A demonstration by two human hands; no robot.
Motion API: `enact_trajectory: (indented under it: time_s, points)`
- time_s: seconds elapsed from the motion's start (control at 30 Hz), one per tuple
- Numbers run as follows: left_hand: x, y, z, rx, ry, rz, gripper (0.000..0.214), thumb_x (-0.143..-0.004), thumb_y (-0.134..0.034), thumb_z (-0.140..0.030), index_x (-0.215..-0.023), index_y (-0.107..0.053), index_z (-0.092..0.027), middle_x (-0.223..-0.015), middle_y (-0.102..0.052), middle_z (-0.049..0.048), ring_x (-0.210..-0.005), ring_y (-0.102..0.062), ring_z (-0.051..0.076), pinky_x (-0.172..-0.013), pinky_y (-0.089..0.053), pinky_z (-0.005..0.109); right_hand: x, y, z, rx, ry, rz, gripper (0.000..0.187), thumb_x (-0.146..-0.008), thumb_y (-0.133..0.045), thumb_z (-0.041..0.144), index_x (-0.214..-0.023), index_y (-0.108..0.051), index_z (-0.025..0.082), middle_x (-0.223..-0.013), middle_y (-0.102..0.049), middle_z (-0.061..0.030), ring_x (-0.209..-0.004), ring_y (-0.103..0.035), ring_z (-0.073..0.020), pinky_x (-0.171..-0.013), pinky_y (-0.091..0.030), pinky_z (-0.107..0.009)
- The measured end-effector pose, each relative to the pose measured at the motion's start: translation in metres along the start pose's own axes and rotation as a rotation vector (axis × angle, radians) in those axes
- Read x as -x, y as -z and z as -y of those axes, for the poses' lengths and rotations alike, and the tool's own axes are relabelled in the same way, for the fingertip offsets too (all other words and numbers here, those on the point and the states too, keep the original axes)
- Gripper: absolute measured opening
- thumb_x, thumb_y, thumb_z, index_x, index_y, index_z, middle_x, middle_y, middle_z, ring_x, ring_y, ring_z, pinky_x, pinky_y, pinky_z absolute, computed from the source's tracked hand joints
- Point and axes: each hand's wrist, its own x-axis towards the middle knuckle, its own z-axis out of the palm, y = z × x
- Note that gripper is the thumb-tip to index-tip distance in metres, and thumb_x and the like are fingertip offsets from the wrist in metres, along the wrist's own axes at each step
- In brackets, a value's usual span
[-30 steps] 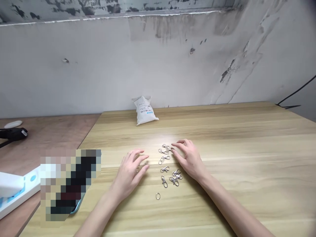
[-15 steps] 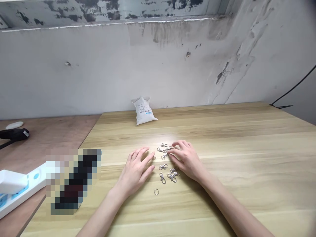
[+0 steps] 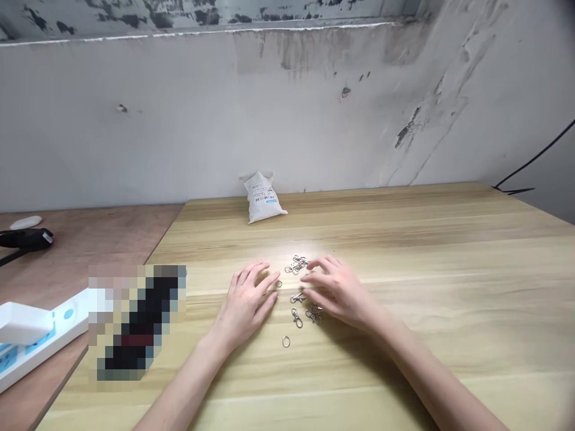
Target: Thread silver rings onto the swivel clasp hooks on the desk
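Observation:
Several small silver lobster-claw clasps [image 3: 296, 264] lie scattered on the light wooden table [image 3: 404, 251], with a loose metal ring [image 3: 286, 342] nearest me. My left hand [image 3: 247, 299] lies flat, fingers spread, its fingertips beside a small ring [image 3: 279, 284]. My right hand [image 3: 335, 291] rests palm down with its fingers stretched over the clasps, covering a few of them. Neither hand grips anything.
A small white pouch [image 3: 263, 198] stands at the table's far edge by the stained wall. To the left are a darker wooden surface [image 3: 90, 239], a white box [image 3: 36, 335], a black tool [image 3: 24, 239] and a blurred-out patch. A black cable [image 3: 530, 173] runs at the far right.
Both hands have slid towards each other over the clasps. The right hand's fingers now cover more of the pile, and the left fingertips have moved forward to the small ring.

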Motion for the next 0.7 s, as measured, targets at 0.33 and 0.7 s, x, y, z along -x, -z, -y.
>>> enact_trajectory:
  time_s: [0.33,0.7]
  points:
    - [-0.009,-0.004,0.000,0.003,-0.037,-0.101,0.016,-0.093,-0.056,-0.024,-0.103,-0.068,-0.023,-0.121,-0.063,0.0083,-0.120,-0.051,0.027,-0.096,-0.042,0.044,-0.005,-0.018,0.011,0.107,0.163,-0.048,0.013,-0.091,-0.057,0.017,-0.081,-0.066,0.018,-0.089,-0.064,-0.0046,-0.083,-0.054,-0.0184,-0.076,-0.041,-0.034]
    - [-0.010,-0.002,0.007,0.049,-0.018,-0.058,0.016,-0.094,-0.056,-0.029,-0.100,-0.070,-0.026,-0.120,-0.062,0.0065,-0.120,-0.050,0.026,-0.095,-0.042,0.043,-0.006,-0.027,0.013,0.049,0.129,-0.105,0.008,-0.083,-0.060,0.012,-0.078,-0.060,0.018,-0.083,-0.063,-0.0040,-0.080,-0.053,-0.0181,-0.074,-0.044,-0.032]
